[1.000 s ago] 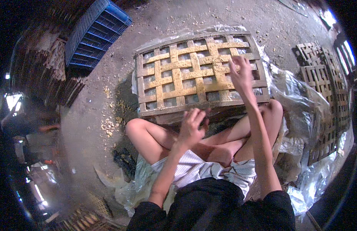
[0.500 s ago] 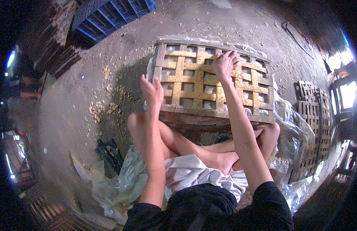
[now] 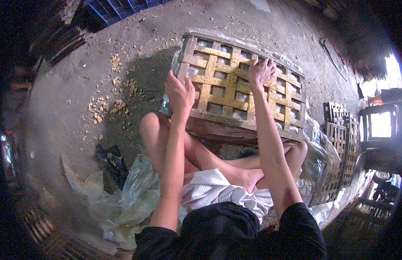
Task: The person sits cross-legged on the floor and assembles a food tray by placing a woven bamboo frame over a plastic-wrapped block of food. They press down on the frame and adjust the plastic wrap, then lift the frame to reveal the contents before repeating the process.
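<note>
A wooden lattice frame (image 3: 230,73) of woven yellowish slats with a dark border lies across my lap, tilted a little, its right side lower in view. Whitish film and pale contents show through its gaps, and clear plastic edges out along the far rim. My left hand (image 3: 180,94) is at the frame's left edge, thumb and fingers apart, holding nothing I can see. Further right, my right hand (image 3: 262,73) lies on the slats near the far border with its fingers spread. Beneath the frame, a brown wooden side (image 3: 218,131) faces my crossed legs.
More lattice frames (image 3: 337,138) lean at the right beside crumpled clear plastic (image 3: 318,145). Yellowish crumbs (image 3: 108,108) are scattered on the floor to the left. Plastic sheeting (image 3: 138,184) and a black bag (image 3: 112,167) lie by my left leg. A blue crate (image 3: 116,8) stands far left.
The view has shifted, and the frame now looks more slanted, its right side lower. My left hand appears slightly further up and right along the frame's edge. The right hand stays on the slats.
</note>
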A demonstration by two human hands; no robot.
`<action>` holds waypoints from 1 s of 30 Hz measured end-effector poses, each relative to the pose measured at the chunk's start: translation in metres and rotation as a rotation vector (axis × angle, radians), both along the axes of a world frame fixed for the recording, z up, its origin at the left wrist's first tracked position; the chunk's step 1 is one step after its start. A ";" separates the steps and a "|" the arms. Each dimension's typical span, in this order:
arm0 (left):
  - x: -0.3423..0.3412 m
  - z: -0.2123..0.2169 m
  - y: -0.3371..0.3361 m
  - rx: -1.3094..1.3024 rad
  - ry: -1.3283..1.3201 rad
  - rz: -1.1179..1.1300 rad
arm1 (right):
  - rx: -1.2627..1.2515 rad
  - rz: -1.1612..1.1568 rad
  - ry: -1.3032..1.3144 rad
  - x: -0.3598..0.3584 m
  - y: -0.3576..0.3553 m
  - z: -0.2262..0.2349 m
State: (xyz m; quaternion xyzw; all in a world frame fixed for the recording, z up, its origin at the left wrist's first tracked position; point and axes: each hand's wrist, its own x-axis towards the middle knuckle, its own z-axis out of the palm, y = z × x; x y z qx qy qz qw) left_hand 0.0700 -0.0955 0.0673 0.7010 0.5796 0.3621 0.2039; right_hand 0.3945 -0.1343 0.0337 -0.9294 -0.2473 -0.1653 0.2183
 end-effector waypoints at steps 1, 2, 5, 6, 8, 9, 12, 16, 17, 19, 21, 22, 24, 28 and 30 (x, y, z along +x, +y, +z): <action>0.001 0.000 -0.001 -0.028 -0.018 -0.001 | 0.000 -0.005 0.018 0.002 0.001 0.001; 0.002 0.001 -0.004 -0.002 -0.011 -0.005 | 0.000 -0.010 0.036 0.003 0.000 0.002; -0.004 0.003 -0.007 0.064 0.035 -0.006 | -0.040 -0.019 0.063 -0.011 0.004 0.005; 0.000 0.003 -0.006 0.079 0.038 -0.010 | 0.047 -0.030 0.082 -0.007 0.004 0.007; 0.004 0.004 -0.009 0.060 0.037 -0.011 | 0.141 -0.115 0.189 0.001 0.012 0.012; 0.003 0.005 -0.009 0.028 0.040 -0.004 | 0.172 -0.121 0.211 -0.001 0.016 0.014; 0.003 0.006 -0.009 0.049 0.057 0.029 | 0.262 -0.143 0.268 -0.010 0.028 0.020; 0.000 0.012 -0.010 0.002 0.011 0.003 | 0.322 -0.154 0.295 -0.013 0.035 0.025; 0.001 0.016 -0.013 -0.002 0.002 -0.007 | 0.333 -0.159 0.297 -0.012 0.032 0.024; -0.001 0.018 -0.014 -0.001 -0.010 -0.021 | 0.348 -0.157 0.302 -0.014 0.037 0.025; -0.001 0.018 -0.014 0.016 -0.013 -0.026 | 0.361 -0.156 0.306 -0.015 0.039 0.025; -0.002 0.017 -0.014 0.025 -0.014 -0.029 | 0.372 -0.155 0.309 -0.016 0.041 0.025; -0.002 0.014 -0.014 0.027 -0.020 -0.028 | 0.382 -0.154 0.315 -0.018 0.043 0.025; 0.001 0.008 -0.014 0.079 0.007 0.002 | 0.401 -0.157 0.318 -0.020 0.046 0.027; 0.001 0.005 -0.013 0.112 0.001 0.011 | 0.415 -0.157 0.321 -0.023 0.048 0.025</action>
